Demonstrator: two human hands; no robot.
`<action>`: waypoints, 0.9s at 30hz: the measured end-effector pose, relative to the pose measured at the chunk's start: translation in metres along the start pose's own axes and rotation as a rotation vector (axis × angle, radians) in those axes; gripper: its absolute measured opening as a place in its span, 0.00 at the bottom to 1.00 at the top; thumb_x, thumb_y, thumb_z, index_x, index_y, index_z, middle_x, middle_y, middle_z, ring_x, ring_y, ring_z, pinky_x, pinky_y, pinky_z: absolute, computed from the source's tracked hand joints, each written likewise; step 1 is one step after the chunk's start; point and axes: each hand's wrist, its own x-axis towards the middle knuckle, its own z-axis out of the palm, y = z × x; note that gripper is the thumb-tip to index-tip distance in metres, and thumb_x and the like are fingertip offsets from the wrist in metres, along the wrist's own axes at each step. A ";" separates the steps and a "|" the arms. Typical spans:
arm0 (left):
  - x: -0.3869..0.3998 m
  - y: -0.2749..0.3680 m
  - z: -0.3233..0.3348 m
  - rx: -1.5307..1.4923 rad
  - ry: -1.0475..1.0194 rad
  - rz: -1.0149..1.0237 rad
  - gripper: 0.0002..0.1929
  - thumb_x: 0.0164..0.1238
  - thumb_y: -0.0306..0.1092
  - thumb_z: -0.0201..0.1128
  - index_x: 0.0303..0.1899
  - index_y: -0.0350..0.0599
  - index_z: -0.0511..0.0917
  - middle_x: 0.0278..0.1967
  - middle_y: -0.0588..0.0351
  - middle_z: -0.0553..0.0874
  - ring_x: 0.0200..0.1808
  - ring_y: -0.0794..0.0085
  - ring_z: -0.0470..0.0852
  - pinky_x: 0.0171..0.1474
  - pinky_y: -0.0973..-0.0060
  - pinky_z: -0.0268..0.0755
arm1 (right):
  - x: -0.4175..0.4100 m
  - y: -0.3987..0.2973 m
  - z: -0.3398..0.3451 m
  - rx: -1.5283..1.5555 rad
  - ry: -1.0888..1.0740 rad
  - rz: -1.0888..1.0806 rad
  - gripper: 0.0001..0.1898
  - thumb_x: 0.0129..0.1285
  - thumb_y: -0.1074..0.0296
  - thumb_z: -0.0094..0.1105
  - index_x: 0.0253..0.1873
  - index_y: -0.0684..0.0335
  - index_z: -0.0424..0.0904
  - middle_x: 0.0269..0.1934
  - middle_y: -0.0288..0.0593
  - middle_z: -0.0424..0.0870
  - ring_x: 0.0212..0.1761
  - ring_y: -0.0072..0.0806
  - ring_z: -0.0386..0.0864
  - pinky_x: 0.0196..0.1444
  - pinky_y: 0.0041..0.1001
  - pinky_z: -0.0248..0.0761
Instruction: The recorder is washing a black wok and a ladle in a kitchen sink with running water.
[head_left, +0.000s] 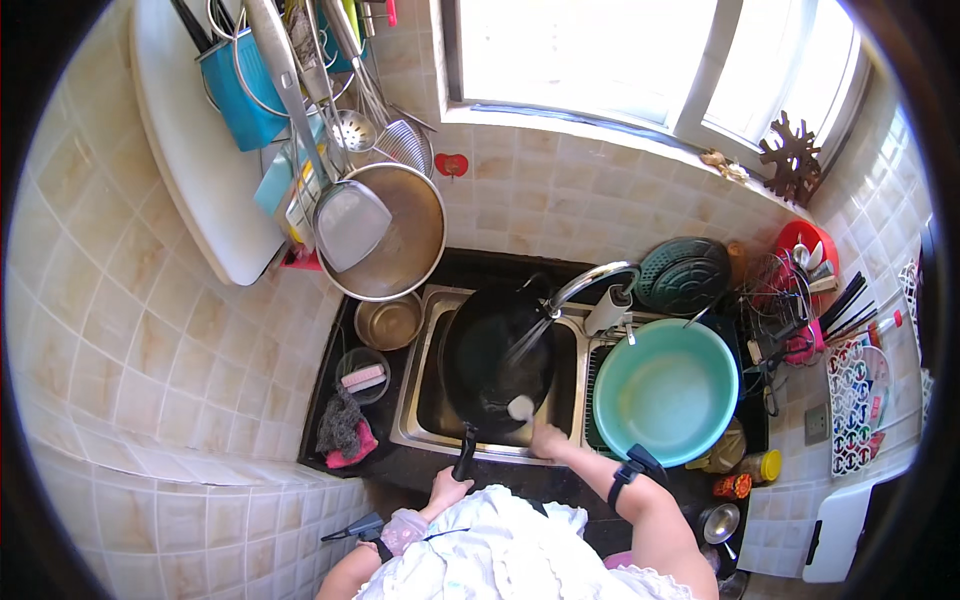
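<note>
A black wok sits tilted in the stainless steel sink, its handle pointing towards me. My left hand grips that handle. Water runs into the wok from the curved chrome faucet. My right hand is at the sink's front rim, closed around a cleaning tool with a round white head. The head is over the near right side of the wok; its exact kind is unclear, and my fingers hide most of its handle.
A turquoise basin stands right of the sink. On the left are a metal pot, a bowl with a pink sponge and a grey scrubber. Hanging utensils, including a spatula, and a large pan jut out at upper left.
</note>
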 end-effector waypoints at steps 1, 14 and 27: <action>0.002 -0.001 0.002 -0.007 -0.008 0.008 0.16 0.47 0.35 0.66 0.39 0.39 0.78 0.36 0.44 0.83 0.43 0.55 0.81 0.47 0.66 0.71 | 0.021 0.028 0.023 -0.179 0.147 0.049 0.21 0.57 0.71 0.45 0.56 0.72 0.59 0.33 0.58 0.79 0.20 0.41 0.80 0.19 0.36 0.75; -0.004 0.015 -0.006 0.121 0.085 0.016 0.16 0.48 0.36 0.65 0.39 0.39 0.77 0.36 0.42 0.82 0.43 0.52 0.80 0.46 0.63 0.71 | 0.055 0.046 0.029 -0.169 0.243 0.227 0.16 0.58 0.68 0.47 0.51 0.64 0.64 0.36 0.57 0.80 0.40 0.45 0.81 0.42 0.38 0.75; -0.003 0.014 -0.012 0.151 0.151 0.045 0.16 0.48 0.35 0.65 0.39 0.39 0.76 0.35 0.40 0.82 0.43 0.47 0.79 0.45 0.60 0.71 | 0.037 0.036 0.051 0.315 -0.406 0.036 0.14 0.59 0.68 0.45 0.48 0.68 0.61 0.29 0.54 0.77 0.20 0.38 0.78 0.17 0.35 0.72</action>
